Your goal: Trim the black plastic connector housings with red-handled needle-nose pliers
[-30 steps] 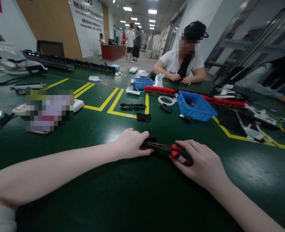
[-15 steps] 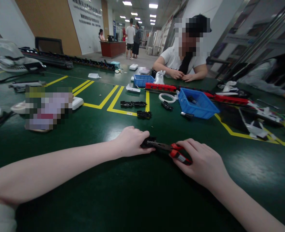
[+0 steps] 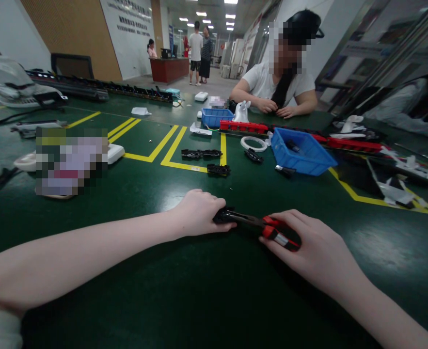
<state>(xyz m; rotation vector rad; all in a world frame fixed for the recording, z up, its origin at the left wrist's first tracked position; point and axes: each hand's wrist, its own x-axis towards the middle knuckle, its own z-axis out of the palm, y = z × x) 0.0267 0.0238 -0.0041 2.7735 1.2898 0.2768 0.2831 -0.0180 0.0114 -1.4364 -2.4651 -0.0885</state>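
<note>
Between the fingers of my left hand point(image 3: 202, 213) is a small black plastic part point(image 3: 222, 214), mostly covered by the fingers and thumb. My right hand point(image 3: 308, 242) grips long-nose pliers point(image 3: 272, 227) by their red and black handles. The plier jaws point left, and their tips meet the black part at my left fingertips. Whether the jaws bite on it I cannot tell. Beyond my hands, several similar black parts lie on the green table point(image 3: 184, 295): a long one point(image 3: 201, 153), a shorter one point(image 3: 218, 169) and one point(image 3: 253, 155) beside a white ring point(image 3: 253, 144).
A blue bin point(image 3: 303, 152) with dark parts stands at the right, and a smaller blue bin point(image 3: 216, 118) farther back. Red strips point(image 3: 243, 127) run along the table. A phone point(image 3: 71, 167) lies at the left. Across the table sits a person point(image 3: 277, 92) with both hands on it.
The pliers and my right hand have shifted slightly right. My left hand has barely moved and keeps the black part. The view has tilted a little.
</note>
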